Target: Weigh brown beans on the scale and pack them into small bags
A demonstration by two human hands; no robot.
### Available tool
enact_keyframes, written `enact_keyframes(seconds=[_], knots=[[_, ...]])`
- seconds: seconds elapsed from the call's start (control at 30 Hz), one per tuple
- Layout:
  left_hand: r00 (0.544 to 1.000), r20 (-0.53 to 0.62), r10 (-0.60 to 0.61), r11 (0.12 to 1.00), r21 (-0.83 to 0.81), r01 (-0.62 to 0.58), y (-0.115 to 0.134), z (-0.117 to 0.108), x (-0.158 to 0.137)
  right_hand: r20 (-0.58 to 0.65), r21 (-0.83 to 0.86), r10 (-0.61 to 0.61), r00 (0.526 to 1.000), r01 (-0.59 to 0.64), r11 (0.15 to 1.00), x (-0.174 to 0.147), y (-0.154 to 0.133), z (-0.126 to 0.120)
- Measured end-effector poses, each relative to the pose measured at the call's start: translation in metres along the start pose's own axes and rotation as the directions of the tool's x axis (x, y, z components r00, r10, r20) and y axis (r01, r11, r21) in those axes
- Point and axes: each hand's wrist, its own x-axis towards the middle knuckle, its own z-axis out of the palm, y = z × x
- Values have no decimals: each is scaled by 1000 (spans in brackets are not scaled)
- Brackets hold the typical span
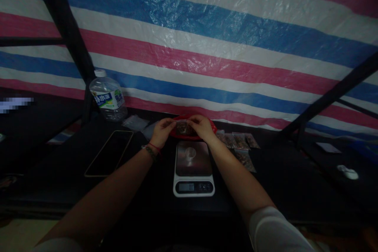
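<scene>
Both hands pinch the upper edge of a small clear plastic bag (183, 126) with brownish bits in it. My left hand (162, 132) grips its left corner, closed, and my right hand (203, 126) grips the right corner, also closed. Behind and under the bag lies a red bag (213, 126), partly hidden by my hands. Just in front of it stands a white kitchen scale (194, 189) with a metal plate; a small round clear thing (190, 152) sits on the plate. The digits on its display are too dim to read surely.
Several filled clear bags (239, 140) lie right of the scale. On the left are a phone (110, 153), empty-looking plastic bags (136, 123) and a large clear bottle (108, 96). A striped plastic sheet (206, 35) hangs behind the dark table, between black posts.
</scene>
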Motion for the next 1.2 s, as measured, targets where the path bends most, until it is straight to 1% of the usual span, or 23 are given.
enact_keyframes(seconds=[0.1, 0.23, 0.3, 0.5, 0.6, 0.7, 0.83, 0.93, 1.0, 1.1, 1.2], knots=[[1000, 6, -12, 1000, -23, 12, 2, 0, -1, 12, 43, -9, 1000, 9, 999, -1, 1, 1], [997, 59, -42, 998, -52, 45, 0, 1, -2, 48, 90, -21, 999, 16, 996, -2, 7, 7], [996, 76, -47, 998, -45, 51, -2, 1, -1, 47, 94, -24, 999, 19, 995, -3, 9, 10], [994, 108, -26, 999, 25, 23, -6, 1, -1, 50, 43, -49, 998, 47, 998, -4, 7, 14], [992, 127, -27, 997, 75, 18, -2, 1, -3, 53, 37, -32, 998, 30, 999, -5, 3, 15], [991, 132, -7, 993, 121, -9, 1, 1, -4, 81, 54, -22, 996, 17, 998, -7, 1, 17], [986, 160, 34, 984, 165, -61, 1, 0, -5, 96, 31, -78, 992, 75, 997, -9, -1, 18], [985, 159, 67, 975, 197, -98, 2, 1, -6, 104, -21, -130, 986, 133, 991, -10, -4, 18], [985, 153, 81, 973, 203, -112, 3, 1, -6, 101, -39, -144, 984, 148, 988, -10, -5, 17], [990, 131, 55, 982, 169, -78, 5, 1, -4, 56, -58, -107, 993, 111, 992, -7, -6, 13], [997, 80, 14, 996, 89, -21, 8, 1, -2, 10, -68, -74, 997, 74, 995, -3, -5, 7]])
